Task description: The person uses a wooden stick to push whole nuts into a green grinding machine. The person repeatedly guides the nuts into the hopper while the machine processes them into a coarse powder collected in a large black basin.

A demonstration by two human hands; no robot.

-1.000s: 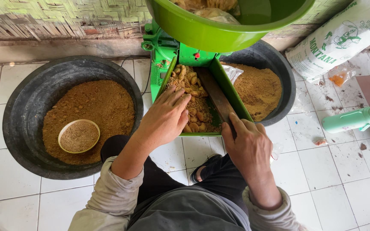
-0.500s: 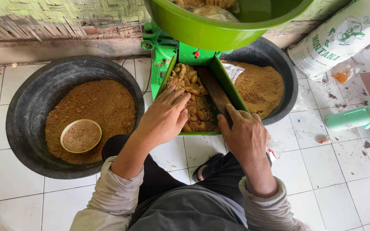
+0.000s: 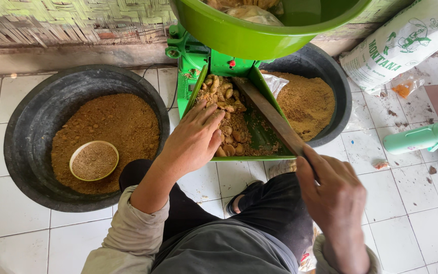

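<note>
While the right hand (image 3: 336, 198) grips a stick (image 3: 272, 117) angled toward 11 o'clock and the open left hand (image 3: 194, 139) presses lumps (image 3: 227, 109) in the chute (image 3: 264, 137), fingers could slip toward the grinder's (image 3: 193, 53) throat at 12.

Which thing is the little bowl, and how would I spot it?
Find the big black tub left of the green machine, filled with brown powder. The little bowl sits in that powder, near the front. It alone is small, round, pale-rimmed.
</note>
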